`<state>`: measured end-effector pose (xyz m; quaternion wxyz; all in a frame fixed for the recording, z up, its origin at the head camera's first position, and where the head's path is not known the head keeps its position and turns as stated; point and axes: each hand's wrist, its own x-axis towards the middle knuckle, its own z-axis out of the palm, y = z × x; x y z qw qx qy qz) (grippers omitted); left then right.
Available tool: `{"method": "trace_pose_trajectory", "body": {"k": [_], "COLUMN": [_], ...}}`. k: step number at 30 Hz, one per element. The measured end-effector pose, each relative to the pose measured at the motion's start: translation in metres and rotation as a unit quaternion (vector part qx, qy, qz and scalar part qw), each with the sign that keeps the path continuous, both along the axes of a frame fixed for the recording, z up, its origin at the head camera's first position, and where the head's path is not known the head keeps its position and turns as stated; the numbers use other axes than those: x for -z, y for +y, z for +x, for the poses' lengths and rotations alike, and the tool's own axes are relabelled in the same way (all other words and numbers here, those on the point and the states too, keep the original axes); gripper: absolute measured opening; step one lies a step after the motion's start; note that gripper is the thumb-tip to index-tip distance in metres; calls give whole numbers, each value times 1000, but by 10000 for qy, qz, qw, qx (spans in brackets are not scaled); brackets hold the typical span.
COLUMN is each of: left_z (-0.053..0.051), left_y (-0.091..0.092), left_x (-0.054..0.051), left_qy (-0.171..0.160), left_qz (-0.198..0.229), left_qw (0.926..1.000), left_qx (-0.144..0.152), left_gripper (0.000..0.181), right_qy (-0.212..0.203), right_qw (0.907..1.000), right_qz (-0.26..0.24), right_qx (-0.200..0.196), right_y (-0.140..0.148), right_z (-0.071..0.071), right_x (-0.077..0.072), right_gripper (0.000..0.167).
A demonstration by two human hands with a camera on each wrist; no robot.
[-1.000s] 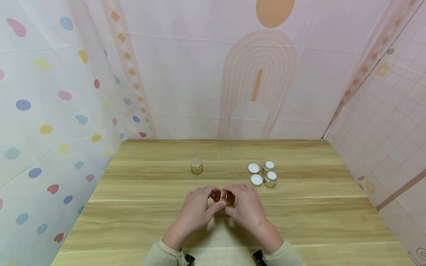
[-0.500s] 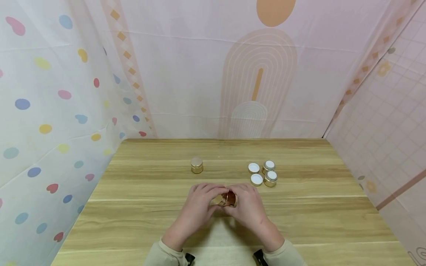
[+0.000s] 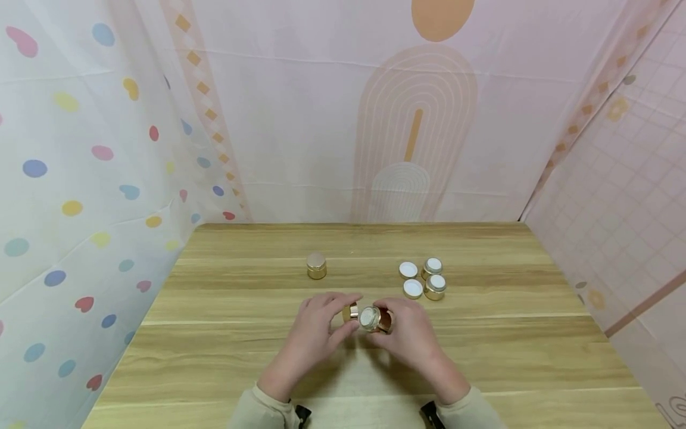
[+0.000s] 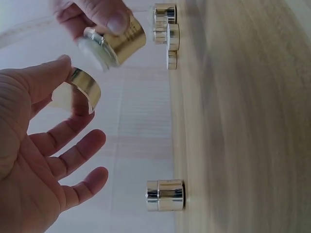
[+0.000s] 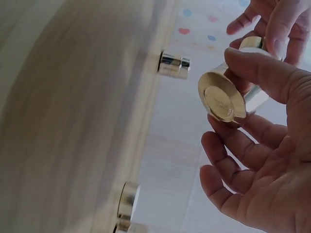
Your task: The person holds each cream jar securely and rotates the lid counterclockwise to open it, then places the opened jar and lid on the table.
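Note:
Between thumb and forefinger, my left hand (image 3: 316, 328) pinches a gold lid (image 4: 86, 86), held off the table with its other fingers spread. My right hand (image 3: 409, 330) grips a gold jar (image 3: 383, 320) by its sides. The jar is tilted, its whitish top (image 3: 368, 317) facing left toward the lid, and a small gap separates the two. In the right wrist view the jar's round base (image 5: 221, 99) shows.
A lidded gold jar (image 3: 317, 267) stands further back on the wooden table (image 3: 241, 351). To the right, two lids (image 3: 408, 270) lie with white insides up, beside two lidless jars (image 3: 435, 287) with white tops. Patterned cloth (image 3: 300, 119) hangs behind the table.
The lid has come off the jar. My left hand holds it apart while my right hand has shifted slightly right and tipped the jar, so its whitish top shows.

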<state>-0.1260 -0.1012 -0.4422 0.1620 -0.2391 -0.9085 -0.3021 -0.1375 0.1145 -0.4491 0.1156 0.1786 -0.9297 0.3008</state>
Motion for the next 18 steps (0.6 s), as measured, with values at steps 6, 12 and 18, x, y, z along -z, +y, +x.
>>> {"method": "trace_pose_trajectory", "body": {"k": [6,12,18], "left_z": [-4,-22,-46], "left_y": [2,13,37], "left_x": [1,1,3], "left_qy": [-529,-1060,-1185], "left_qz": [67,-269,-1230], "left_qw": [9985,9940,9851], "left_qx": [-122,-63,200], "left_gripper": [42,30,31], "right_qy": [-891,-1515,-1662], "right_qw": [9955,9855,9834], "right_qz": [-269,-630,-349], "right_qx": [175,433,638], "right_y": [24,62,95], "right_z": [-1,-9,-22], "right_x": [6,10,9], "right_gripper": [50,52,56]}}
